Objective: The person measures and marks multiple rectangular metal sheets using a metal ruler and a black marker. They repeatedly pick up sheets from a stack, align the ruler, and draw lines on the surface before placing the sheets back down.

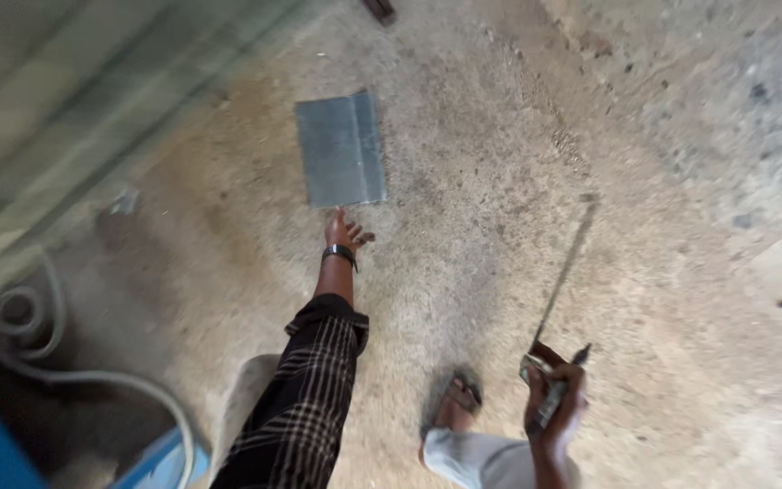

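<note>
Left hand (346, 234), grip released, fingers spread — just short of the flat grey folded metal sheet (340, 150) on the concrete floor (463, 254), long axis running away from it; right hand (554, 398) farther off, clenched on a thin metal rod (565, 272).

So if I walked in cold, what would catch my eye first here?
Probably the grey metal sheet lying flat on the dusty concrete floor, top centre, with the left hand stretched down to its near edge, fingers spread. Next, the right hand at lower right, gripping a thin rod and some small tools. At the left edge a pale hose curls beside something blue.
</note>
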